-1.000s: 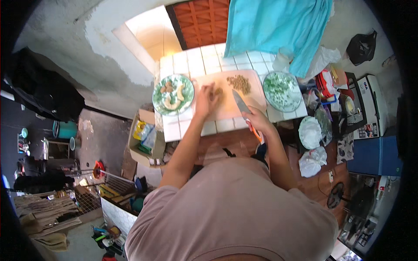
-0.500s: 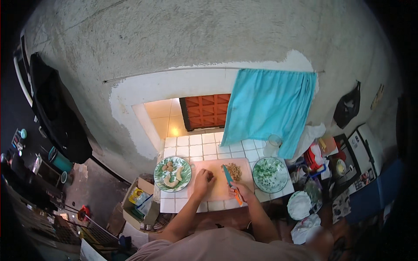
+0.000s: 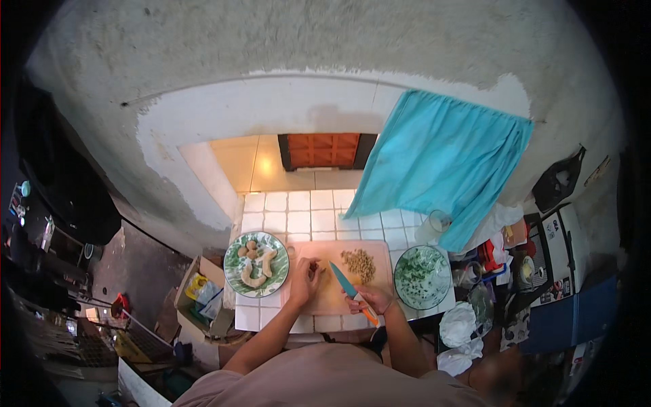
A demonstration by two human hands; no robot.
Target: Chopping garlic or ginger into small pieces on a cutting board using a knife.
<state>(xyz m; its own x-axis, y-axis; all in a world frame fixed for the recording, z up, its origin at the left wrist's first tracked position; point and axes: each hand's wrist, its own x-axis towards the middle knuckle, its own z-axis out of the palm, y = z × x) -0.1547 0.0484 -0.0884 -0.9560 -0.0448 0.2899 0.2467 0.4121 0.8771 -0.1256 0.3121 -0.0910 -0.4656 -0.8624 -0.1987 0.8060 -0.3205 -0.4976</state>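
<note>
On a pink cutting board [image 3: 340, 302] lies a heap of chopped light-brown bits [image 3: 359, 265]. My left hand [image 3: 304, 285] rests at the board's left side, fingers curled round a small brown piece [image 3: 313, 268]. My right hand [image 3: 369, 299] grips a knife [image 3: 345, 282] with an orange-and-white handle, its blade angled up-left, between my left hand and the heap. Left of the board, a green-patterned plate [image 3: 237, 270] holds several brown balls [image 3: 251, 254] and pale curved pieces [image 3: 255, 280]. Right of it stands another green-speckled plate [image 3: 422, 277].
A white tiled counter [image 3: 299, 222] sits under a wall opening partly covered by a teal curtain [image 3: 441, 163]. A glass [image 3: 438, 222] stands back right. A cardboard box [image 3: 186, 312] is at left; cluttered containers [image 3: 495, 258] and white bags [image 3: 458, 323] crowd the right.
The view has tilted up, showing more wall. Both hands stay over the board; the knife's tip has shifted leftward, away from the chopped heap toward my left hand.
</note>
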